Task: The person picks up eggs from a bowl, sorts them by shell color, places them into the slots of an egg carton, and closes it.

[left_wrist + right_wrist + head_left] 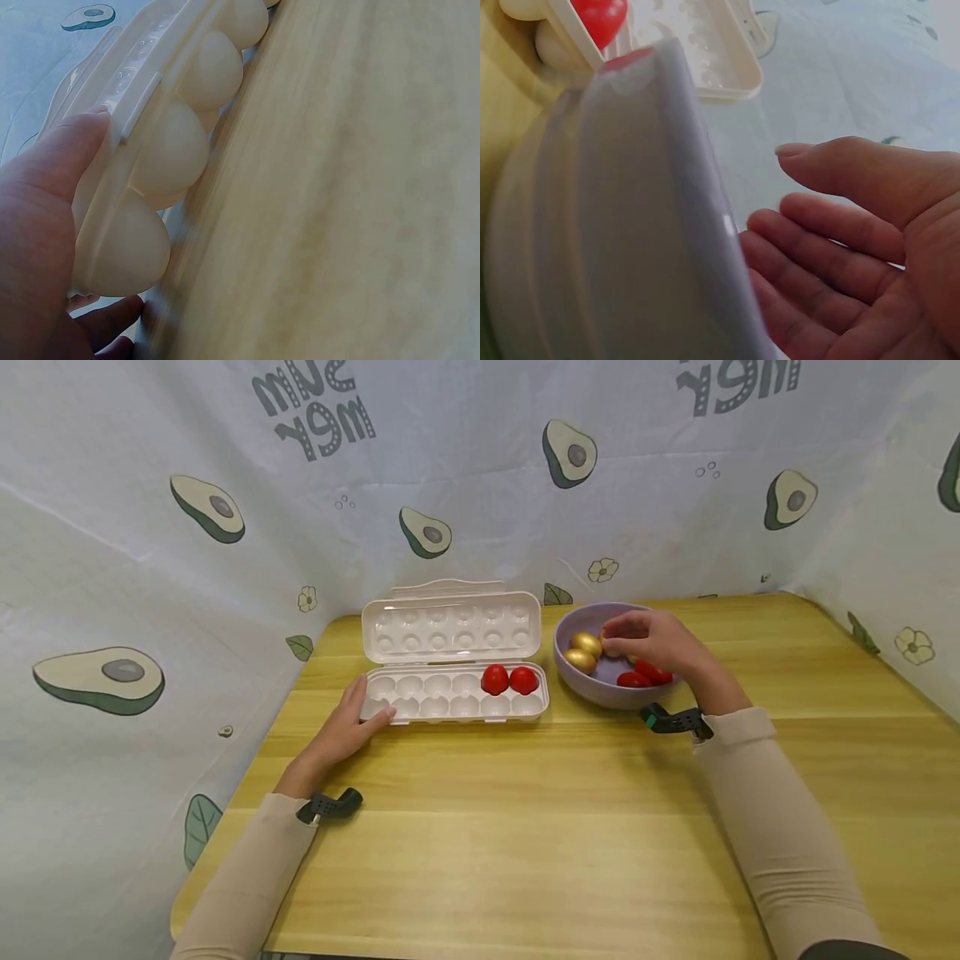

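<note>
A cream egg tray (420,695) lies open on the wooden table with its lid (450,628) folded back. Two red eggs (495,679) (523,679) sit in its back row at the right. To its right, a purple bowl (592,693) holds two gold eggs (586,643) and red eggs (633,679). My right hand (617,635) reaches into the bowl from above. In the right wrist view its fingers (825,247) are spread and hold nothing beside the bowl's wall (615,225). My left hand (362,714) rests on the tray's left end, with the thumb (67,157) against the rim (135,105).
White cloth printed with avocados (206,508) walls the table at the back and on both sides. Bare wood (525,827) stretches from the tray and bowl to the front edge. Black wrist mounts (330,806) (671,720) sit at both sleeves.
</note>
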Tool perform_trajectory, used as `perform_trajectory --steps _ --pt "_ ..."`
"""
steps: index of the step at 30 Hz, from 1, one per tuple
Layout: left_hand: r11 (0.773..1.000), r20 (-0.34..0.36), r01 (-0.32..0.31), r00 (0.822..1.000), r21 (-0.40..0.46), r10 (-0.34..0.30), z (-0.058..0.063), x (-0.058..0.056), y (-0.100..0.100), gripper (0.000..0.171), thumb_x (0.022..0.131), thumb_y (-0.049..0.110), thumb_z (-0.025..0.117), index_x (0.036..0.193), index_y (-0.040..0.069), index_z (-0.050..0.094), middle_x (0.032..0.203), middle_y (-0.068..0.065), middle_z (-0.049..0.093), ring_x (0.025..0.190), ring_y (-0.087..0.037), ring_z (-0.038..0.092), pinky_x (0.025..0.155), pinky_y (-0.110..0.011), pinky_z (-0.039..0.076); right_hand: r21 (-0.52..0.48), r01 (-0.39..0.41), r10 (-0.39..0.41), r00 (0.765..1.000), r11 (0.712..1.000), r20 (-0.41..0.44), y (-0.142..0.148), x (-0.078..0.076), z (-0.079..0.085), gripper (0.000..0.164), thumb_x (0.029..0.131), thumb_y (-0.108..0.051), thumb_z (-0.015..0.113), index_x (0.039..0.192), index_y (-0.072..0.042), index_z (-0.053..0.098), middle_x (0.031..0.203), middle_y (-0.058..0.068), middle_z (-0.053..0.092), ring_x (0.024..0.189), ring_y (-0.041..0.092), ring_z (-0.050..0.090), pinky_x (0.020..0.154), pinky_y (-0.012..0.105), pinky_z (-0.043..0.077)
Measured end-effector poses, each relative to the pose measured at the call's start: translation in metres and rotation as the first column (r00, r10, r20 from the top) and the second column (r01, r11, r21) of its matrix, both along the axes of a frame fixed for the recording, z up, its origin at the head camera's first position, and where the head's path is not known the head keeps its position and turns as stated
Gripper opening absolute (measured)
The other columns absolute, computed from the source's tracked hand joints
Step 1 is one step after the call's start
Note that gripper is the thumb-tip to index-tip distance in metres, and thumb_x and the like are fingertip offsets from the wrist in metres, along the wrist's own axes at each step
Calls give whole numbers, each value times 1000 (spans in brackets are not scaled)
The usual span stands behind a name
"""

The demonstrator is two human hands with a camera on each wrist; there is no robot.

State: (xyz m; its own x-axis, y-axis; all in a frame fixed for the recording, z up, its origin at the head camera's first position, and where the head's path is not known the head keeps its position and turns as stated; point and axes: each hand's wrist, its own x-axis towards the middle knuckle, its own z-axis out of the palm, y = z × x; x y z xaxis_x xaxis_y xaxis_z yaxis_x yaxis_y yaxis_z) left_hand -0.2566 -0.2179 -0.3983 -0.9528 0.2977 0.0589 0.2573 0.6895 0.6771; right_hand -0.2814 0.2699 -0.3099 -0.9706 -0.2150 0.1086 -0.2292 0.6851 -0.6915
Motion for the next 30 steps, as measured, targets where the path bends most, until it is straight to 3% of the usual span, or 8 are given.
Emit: perform_trajectory --steps 7,12,16,23,30 --pt "1000 0 6 1000 5 -6 0 1 1 91 85 57 46 145 12 -5 151 -5 -6 136 -21 -4 108 -47 6 96 -18 12 998 995 65 10 8 8 57 78 -48 64 118 -8 58 116 11 58 103 24 54 91 43 42" --pt "1000 -3 8 1000 -2 -8 0 0 0 91 86 57 46 145 12 -5 150 -3 -6 136 -21 -4 108 -48 6 123 -49 39 996 991 85 13 12 14 48 82 -39 64 116 -5 59 112 11 60 98 23 55 88 40 44" --pt "1000 -2 8 1000 -8 -8 0 0 -1 90 86 57 46 145 13 -6 150 -3 -6 136 -21 -4 108 -48 6 127 -97 85 992 987 97 16 13 14 41 83 -30 65 114 -4 60 109 10 62 100 23 55 88 38 45" --pt "1000 -6 4 1000 -14 -4 0 0 0 89 86 56 46 145 13 -5 150 -2 -6 136 -21 -3 108 -47 6 148 -138 115 981 979 154 22 13 11 43 83 -31 64 116 -4 59 111 8 60 102 23 52 90 41 42" --pt "1000 -14 10 1000 -17 -10 1 -1 0 90 86 55 47 145 11 -5 150 -5 -6 136 -22 -4 108 -48 6 124 -163 132 966 979 224 23 14 13 42 84 -30 63 117 -4 58 115 10 58 102 22 48 82 32 44"
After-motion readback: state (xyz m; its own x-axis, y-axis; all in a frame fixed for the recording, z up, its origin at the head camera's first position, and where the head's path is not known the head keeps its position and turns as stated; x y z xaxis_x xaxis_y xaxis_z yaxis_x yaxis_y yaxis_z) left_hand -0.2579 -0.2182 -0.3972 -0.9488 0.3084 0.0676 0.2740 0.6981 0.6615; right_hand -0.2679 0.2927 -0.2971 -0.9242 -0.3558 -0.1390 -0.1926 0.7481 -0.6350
